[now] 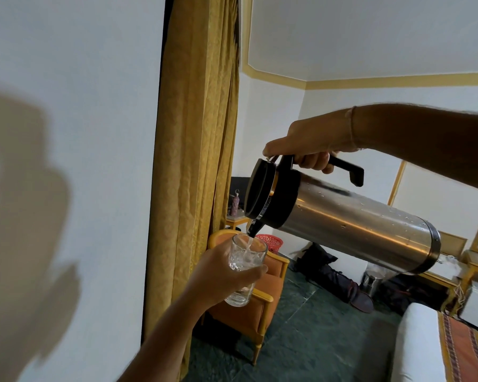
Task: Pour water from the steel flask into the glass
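While right hand (pixel 309 142) tips steel flask (pixel 353 219), water streams into partly filled glass (pixel 244 267), left hand (pixel 218 274) grasping it.

Place: a bedroom, like a hotel room.
Left of the middle: long gold curtain (pixel 196 161).
Lower middle: orange armchair (pixel 249 312) on dark green floor (pixel 315 340).
Lower right: white bed (pixel 417 348).

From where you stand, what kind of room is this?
Probably a hotel room or bedroom: a white bed, an orange armchair beside a gold curtain, and bags on the floor.
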Demonstrator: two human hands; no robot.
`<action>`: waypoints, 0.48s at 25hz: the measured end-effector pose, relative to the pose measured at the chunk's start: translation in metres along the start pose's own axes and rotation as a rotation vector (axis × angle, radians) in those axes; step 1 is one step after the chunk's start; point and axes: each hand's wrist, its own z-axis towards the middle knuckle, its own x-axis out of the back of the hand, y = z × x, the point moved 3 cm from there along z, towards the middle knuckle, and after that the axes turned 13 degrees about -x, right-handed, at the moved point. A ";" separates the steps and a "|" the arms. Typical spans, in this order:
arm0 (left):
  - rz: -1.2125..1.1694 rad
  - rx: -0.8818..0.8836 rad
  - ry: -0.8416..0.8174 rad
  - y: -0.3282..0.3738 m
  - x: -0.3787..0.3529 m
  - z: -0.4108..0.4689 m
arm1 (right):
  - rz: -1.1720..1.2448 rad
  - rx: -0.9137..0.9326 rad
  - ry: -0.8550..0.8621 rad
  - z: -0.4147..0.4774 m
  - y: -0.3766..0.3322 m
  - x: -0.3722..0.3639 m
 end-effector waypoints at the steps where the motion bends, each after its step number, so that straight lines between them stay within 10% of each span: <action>1: 0.006 0.004 0.000 0.000 0.000 0.000 | 0.001 -0.011 -0.006 0.000 0.000 -0.001; 12: -0.004 0.036 -0.007 -0.004 -0.003 -0.007 | -0.060 -0.046 -0.041 0.002 -0.003 -0.015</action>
